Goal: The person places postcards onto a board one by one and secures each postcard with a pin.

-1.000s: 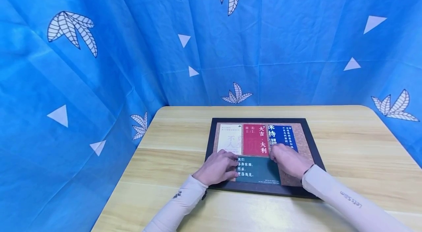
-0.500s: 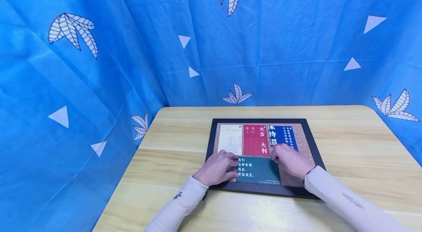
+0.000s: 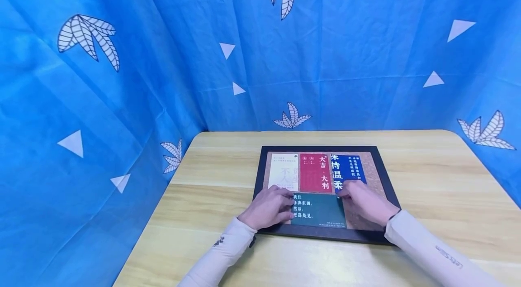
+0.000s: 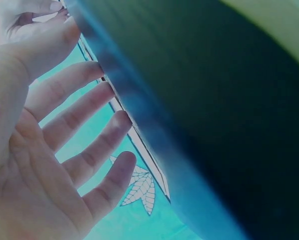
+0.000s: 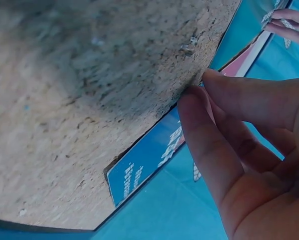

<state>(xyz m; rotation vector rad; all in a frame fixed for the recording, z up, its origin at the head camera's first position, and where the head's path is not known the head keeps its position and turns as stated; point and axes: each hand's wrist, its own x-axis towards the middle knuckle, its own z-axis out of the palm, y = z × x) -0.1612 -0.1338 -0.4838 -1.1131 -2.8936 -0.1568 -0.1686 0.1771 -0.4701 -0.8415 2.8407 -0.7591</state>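
Observation:
A cork board [image 3: 360, 222] in a black frame lies flat on the table, with a white card [image 3: 278, 174], a red card [image 3: 311, 174] and a blue card [image 3: 349, 165] in its upper row. Below them lies a green card [image 3: 319, 214]. With spread, slightly bent fingers, my left hand [image 3: 266, 209] rests on the green card's left end. My right hand [image 3: 366, 201] is at the meeting of the blue and green cards. In the right wrist view its thumb and index fingertips [image 5: 193, 97] nearly meet against the board; whether anything tiny is between them is hidden.
The pale wooden table [image 3: 220, 165] extends around the board on all sides. Behind it and along the left hangs a blue curtain [image 3: 366, 51] with printed leaves and triangles.
My right hand has shifted slightly down and right from the blue card toward the green card's top edge, uncovering more of the blue card's lettering. The left hand stays put.

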